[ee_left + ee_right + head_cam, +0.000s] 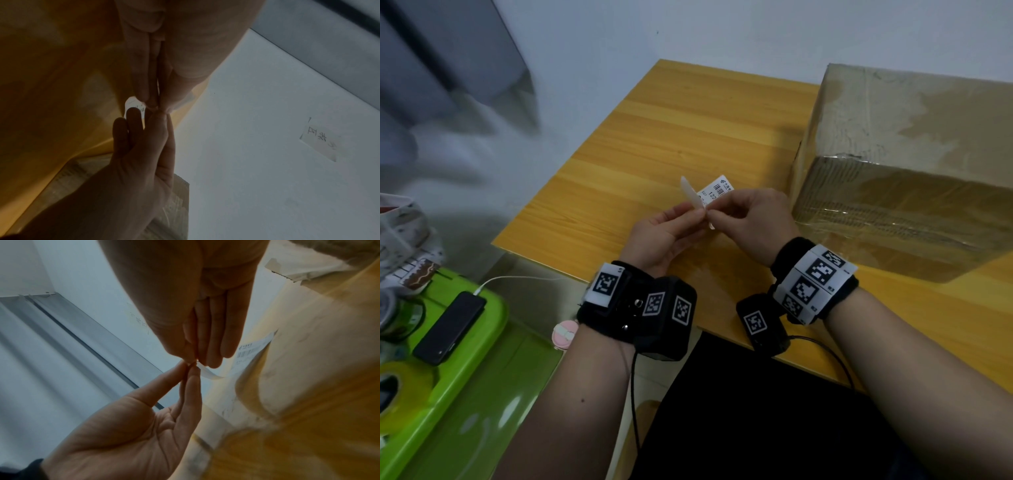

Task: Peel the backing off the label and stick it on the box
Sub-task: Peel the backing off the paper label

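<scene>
A small white label (717,190) with a barcode is held above the wooden table (671,120), its printed end pointing away from me. My right hand (714,214) pinches the label's near edge between thumb and fingers. My left hand (697,214) pinches the pale backing strip (690,193), which stands up and away from the label. The fingertips of both hands meet at one point. The right wrist view shows the barcode end of the label (252,348) beyond my right hand (195,360). A large cardboard box (893,154) wrapped in clear tape stands at the right.
A green plastic surface (482,359) lies low on the left, carrying a black phone (450,327) on a white cable and a roll of yellow tape (400,390). A white wall (688,31) runs behind the table.
</scene>
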